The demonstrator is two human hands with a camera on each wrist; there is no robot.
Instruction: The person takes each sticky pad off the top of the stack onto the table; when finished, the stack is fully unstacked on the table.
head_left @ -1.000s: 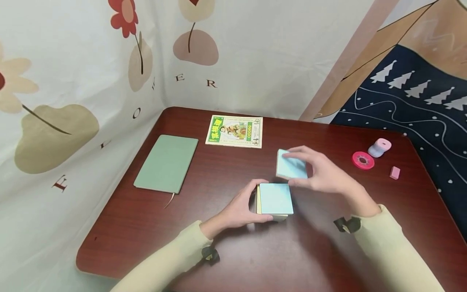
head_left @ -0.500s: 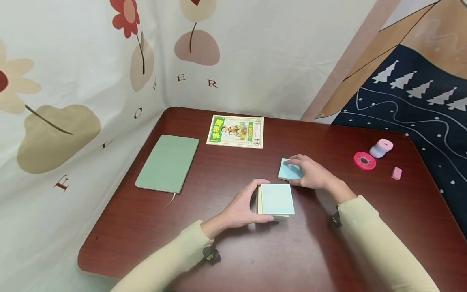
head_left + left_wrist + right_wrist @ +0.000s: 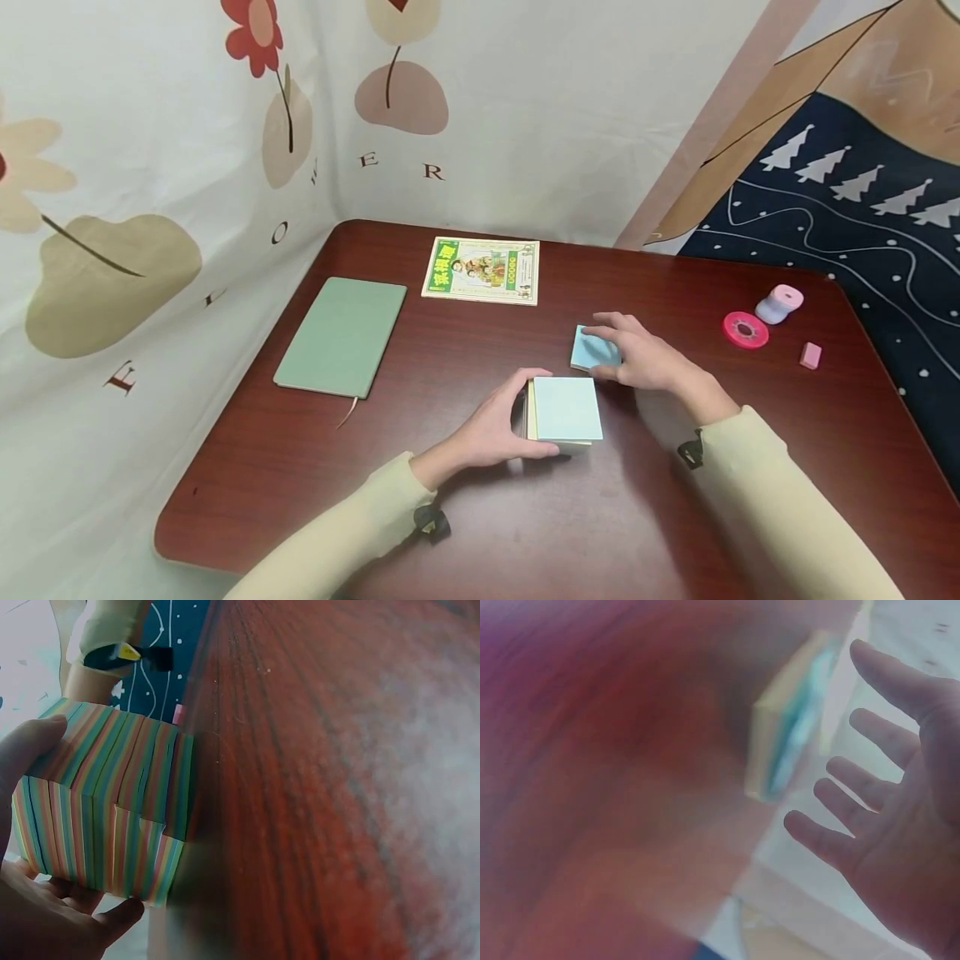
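Observation:
My left hand (image 3: 491, 429) grips a tall stack of square sticky note pads (image 3: 567, 408), thumb at the near side and fingers round the far side. The stack has a pale blue top. In the left wrist view its sides show many coloured stripes (image 3: 105, 802), and a few layers sit unevenly. Just behind the stack, a thin blue sticky note pad (image 3: 584, 354) lies on the table. My right hand (image 3: 645, 358) hovers over its right side with spread fingers. In the right wrist view these fingers (image 3: 840, 799) stand apart from the pad (image 3: 787, 727).
A green notebook (image 3: 342, 336) with a ribbon lies at the left of the brown table (image 3: 487, 533). An illustrated booklet (image 3: 482, 271) is at the back. A pink ring-shaped item (image 3: 746, 330), a pink-and-blue spool-like item (image 3: 780, 304) and a small pink block (image 3: 811, 356) lie at right.
My right hand has lowered the thin blue pad onto the table behind the stack and let go of it. The left hand has kept its hold on the stack.

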